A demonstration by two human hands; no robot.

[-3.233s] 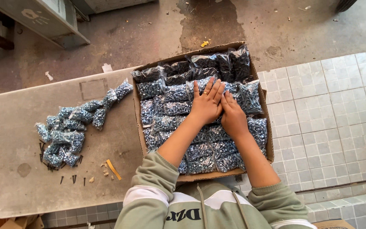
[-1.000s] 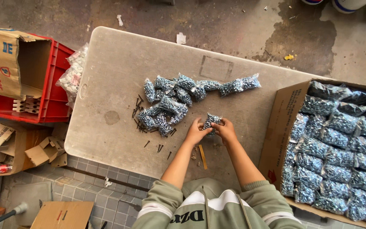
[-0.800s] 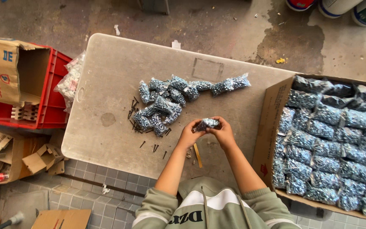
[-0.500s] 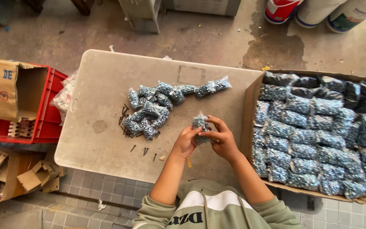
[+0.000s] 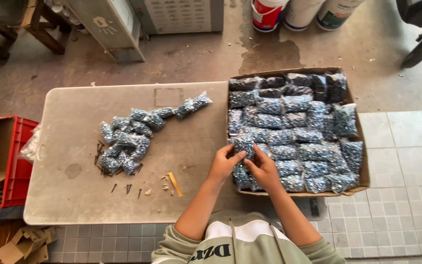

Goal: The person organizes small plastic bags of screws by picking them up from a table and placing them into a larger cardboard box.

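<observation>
Concrete floor surrounds a pale, rounded-corner table (image 5: 74, 195), its near half mostly bare. At its right edge sits a cardboard box (image 5: 362, 161), packed with shiny crinkled bags of screws. Left hand (image 5: 222, 164) and right hand (image 5: 264, 171) pinch one clear screw packet (image 5: 244, 145) over the box's near-left corner, fingers closed around it. One loose pile of packets (image 5: 133, 137) lies left; three buckets (image 5: 299, 12) stand beyond.

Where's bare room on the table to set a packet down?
Free: the table between the packet pile and cardboard box, and left of the pile. Crowded: the box, where left hand and right hand hold a packet.
</observation>
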